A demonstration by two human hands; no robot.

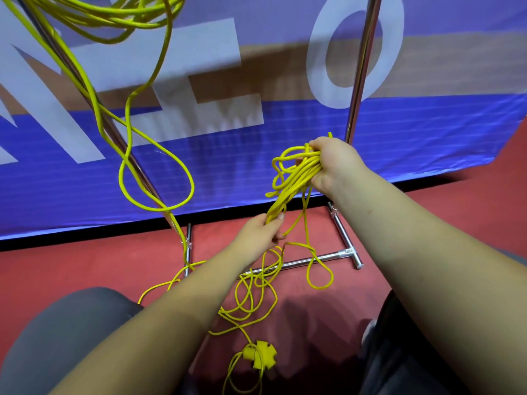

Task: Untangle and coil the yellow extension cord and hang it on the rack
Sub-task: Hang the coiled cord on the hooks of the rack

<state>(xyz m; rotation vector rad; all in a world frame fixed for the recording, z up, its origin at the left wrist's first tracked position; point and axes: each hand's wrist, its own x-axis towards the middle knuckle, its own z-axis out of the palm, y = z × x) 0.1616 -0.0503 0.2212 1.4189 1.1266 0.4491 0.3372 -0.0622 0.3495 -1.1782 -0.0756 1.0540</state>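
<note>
— Where was the cord (296,178) seen?

— In three places. A bunch of loops was gripped in the right hand (333,163), raised before the banner (256,166) and near the right pole of the rack (360,72). More loops were draped high at the upper left, with strands hanging down along the slanted left pole. The rest was left tangled on the floor (85,266) across the rack's base bar, with the socket block (261,354) lying nearest the person.

— How were the fingers set on the right?

— They were curled tightly round the bunch, so that it was fully enclosed at its upper end.

— And the left hand (259,235)?

— It was held lower, just under the bunch. The strands running down from the right hand were pinched between thumb (276,220) and curled fingers, narrowly closed. How many strands were caught there could not be told.
</note>
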